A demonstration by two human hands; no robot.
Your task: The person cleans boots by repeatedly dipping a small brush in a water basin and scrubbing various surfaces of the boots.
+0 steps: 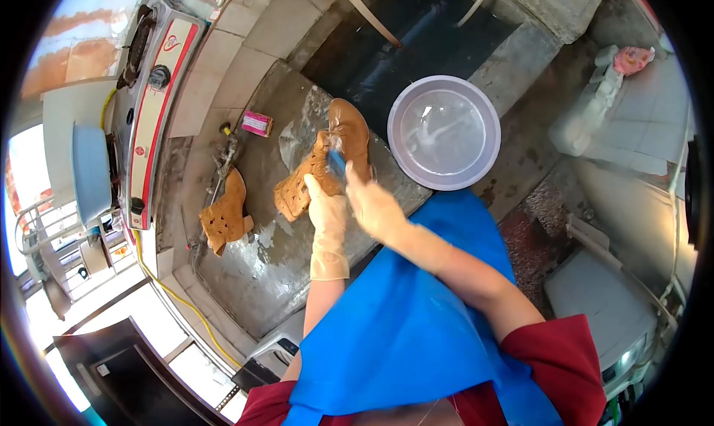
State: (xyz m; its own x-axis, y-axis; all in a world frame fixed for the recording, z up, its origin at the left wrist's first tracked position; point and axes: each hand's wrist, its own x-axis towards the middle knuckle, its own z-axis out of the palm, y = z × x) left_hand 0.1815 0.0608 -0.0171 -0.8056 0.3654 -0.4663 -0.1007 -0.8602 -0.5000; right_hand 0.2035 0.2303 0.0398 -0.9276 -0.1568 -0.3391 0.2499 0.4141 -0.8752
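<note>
A tan ankle boot with a perforated shaft lies on the wet stone slab in front of me. My left hand, in a pale rubber glove, is closed on the boot's shaft and steadies it. In my right hand, also gloved, is a blue brush, pressed against the boot near its laces. Motion blurs the brush, and my fingers partly hide it. Some whitish foam shows on the boot beside the brush. A second tan boot lies on its side to the left, apart from both hands.
To the right of the boot stands a pale lilac basin with cloudy water. Behind it lies a dark water-filled trough. A pink soap pack sits near a tap. A gas stove stands at the left.
</note>
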